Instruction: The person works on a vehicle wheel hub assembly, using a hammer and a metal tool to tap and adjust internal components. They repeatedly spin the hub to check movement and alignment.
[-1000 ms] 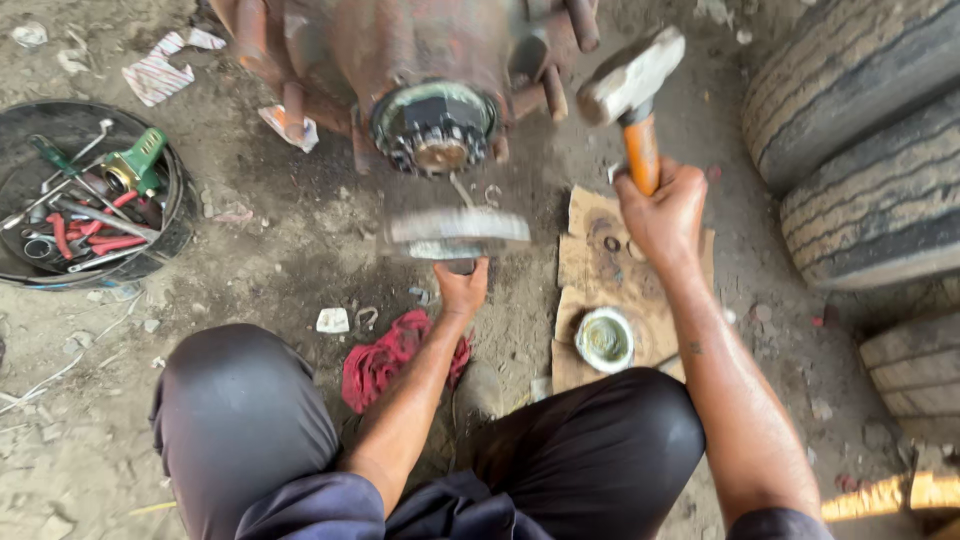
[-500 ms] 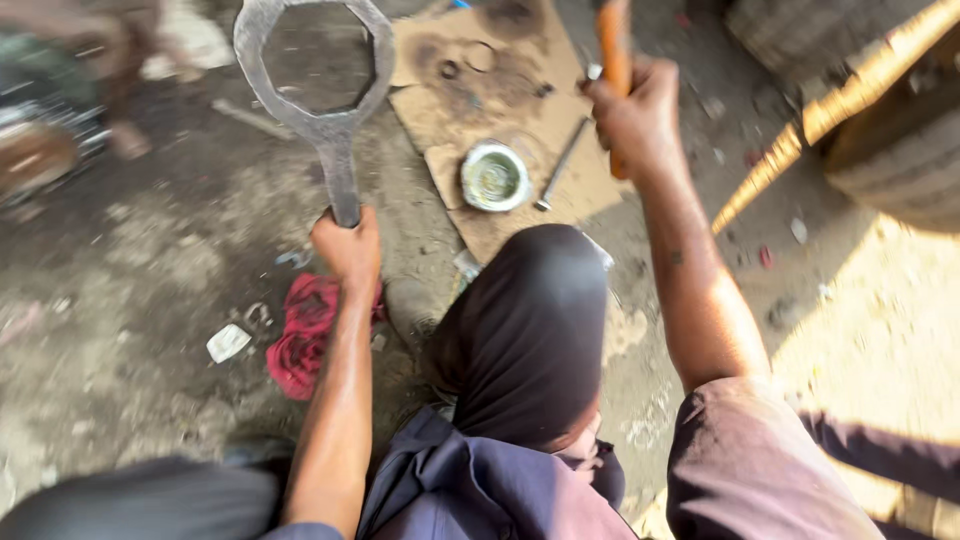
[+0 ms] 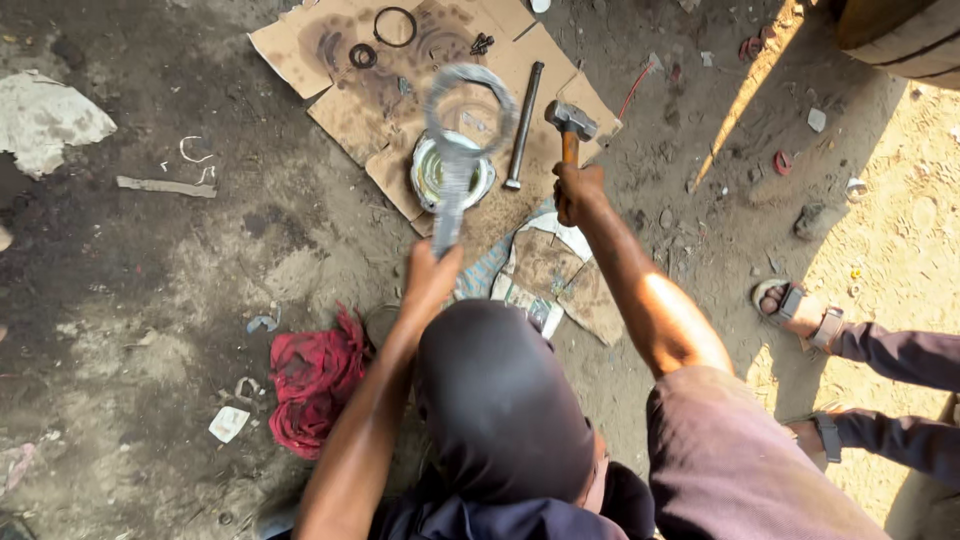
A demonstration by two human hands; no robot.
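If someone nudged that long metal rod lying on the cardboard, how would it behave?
The metal rod looks round and straight, so it would probably roll sideways across the flat cardboard. It seems solid steel, so likely stiff and heavy for its size.

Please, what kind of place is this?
Probably an open-air vehicle repair yard: oil-stained cardboard sheet on dirt ground, large grey ring spanner in left hand, wooden-handled hammer in right hand.

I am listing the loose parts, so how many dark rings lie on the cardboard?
2. The large thin ring lies near the far edge of the cardboard; the small thick ring lies just left of and below it. The blurred wrench may hide others.
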